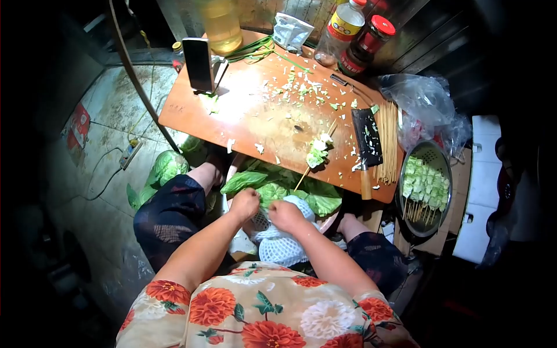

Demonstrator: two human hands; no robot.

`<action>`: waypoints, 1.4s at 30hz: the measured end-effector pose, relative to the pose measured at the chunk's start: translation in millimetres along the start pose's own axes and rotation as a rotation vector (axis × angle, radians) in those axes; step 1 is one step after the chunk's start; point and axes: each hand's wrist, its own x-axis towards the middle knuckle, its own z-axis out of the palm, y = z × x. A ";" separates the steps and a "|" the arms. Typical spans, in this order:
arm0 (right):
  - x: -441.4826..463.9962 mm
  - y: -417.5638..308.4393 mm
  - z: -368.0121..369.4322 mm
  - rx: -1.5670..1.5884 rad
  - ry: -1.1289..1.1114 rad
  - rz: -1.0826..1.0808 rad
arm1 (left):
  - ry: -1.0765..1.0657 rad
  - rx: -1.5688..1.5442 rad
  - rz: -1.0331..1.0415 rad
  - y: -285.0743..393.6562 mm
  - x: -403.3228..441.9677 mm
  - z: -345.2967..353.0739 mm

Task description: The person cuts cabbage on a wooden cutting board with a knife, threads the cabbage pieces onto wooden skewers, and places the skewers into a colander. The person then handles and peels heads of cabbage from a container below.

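My left hand [245,204] and my right hand [286,216] are close together over a basin [329,223] between my knees. Both have curled fingers, pinching a pale green cabbage leaf [271,194] that shows between them; the fingertips are partly hidden. Larger green leaves lie around it in the basin. A light blue and white openwork cloth [281,248] spreads under my wrists. Just beyond, a wooden skewer with cabbage pieces [317,152] rests on the cutting board [232,124], one end sticking out over the near edge.
A cleaver [366,139] lies beside bare skewers [386,142] at the board's right. A metal colander [442,223] holds several loaded skewers. A phone [198,65] stands at the left; bottles [342,29] line the back. A whole cabbage [168,166] sits by my left leg.
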 end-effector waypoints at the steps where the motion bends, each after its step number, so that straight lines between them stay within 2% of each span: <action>1: -0.4 26.3 8.2 -0.156 -0.076 0.132 | -0.009 0.004 -0.001 -1.5 0.0 -0.2; 2: -2.7 44.9 11.2 -0.311 -0.152 0.267 | 0.014 0.051 -0.050 -0.3 -2.7 -2.9; 6: -2.8 71.5 5.1 -0.238 -0.087 0.385 | 0.086 0.080 -0.181 -0.5 12.3 -8.3; 8: 5.6 58.7 -7.7 -0.005 0.023 0.543 | 0.046 0.115 -0.240 10.6 19.3 -6.3; 9: 10.7 54.8 -18.5 0.185 -0.067 0.623 | 0.036 0.179 -0.235 11.3 24.6 -1.2; 10: 16.1 65.6 -10.8 0.190 -0.072 0.628 | 0.028 0.244 -0.231 12.1 29.4 2.4; 12: 27.5 91.4 12.8 0.127 -0.038 0.506 | 0.007 0.276 -0.199 22.5 31.9 -0.8; 14: 35.7 87.3 6.6 0.202 -0.126 0.562 | -0.081 0.300 -0.263 32.5 39.3 -5.4; 18: 43.3 87.9 14.2 0.242 -0.243 0.602 | -0.253 0.142 -0.313 21.1 53.9 -2.4; 20: 45.3 90.3 20.1 0.274 -0.254 0.603 | -0.217 0.064 -0.323 7.1 56.9 6.4; 22: 39.1 100.2 30.0 0.501 -0.220 0.687 | -0.123 -0.008 -0.262 -2.0 51.4 15.0; 24: 29.4 82.9 16.9 0.494 -0.160 0.679 | 0.054 0.093 -0.256 26.1 21.8 14.2; 28: 11.6 60.1 7.9 0.558 0.008 0.573 | 0.242 -0.164 -0.130 10.5 -26.7 30.2; 31: -12.7 22.1 -12.9 0.503 0.057 0.507 | 0.196 -0.290 -0.167 29.6 -71.0 11.7; 34: -43.2 -13.5 -32.3 0.565 0.072 0.392 | 0.257 -0.136 -0.081 44.8 -113.3 -6.5; 38: -70.6 -41.2 -36.1 0.641 0.125 0.338 | 0.312 0.076 0.144 51.8 -149.6 -33.1; 41: -70.3 -46.8 -31.6 1.069 0.084 0.195 | 0.419 0.242 0.467 62.5 -165.3 -64.5; 42: -68.3 -52.1 -33.1 1.071 0.089 0.185 | 0.446 0.272 0.510 69.5 -163.3 -76.1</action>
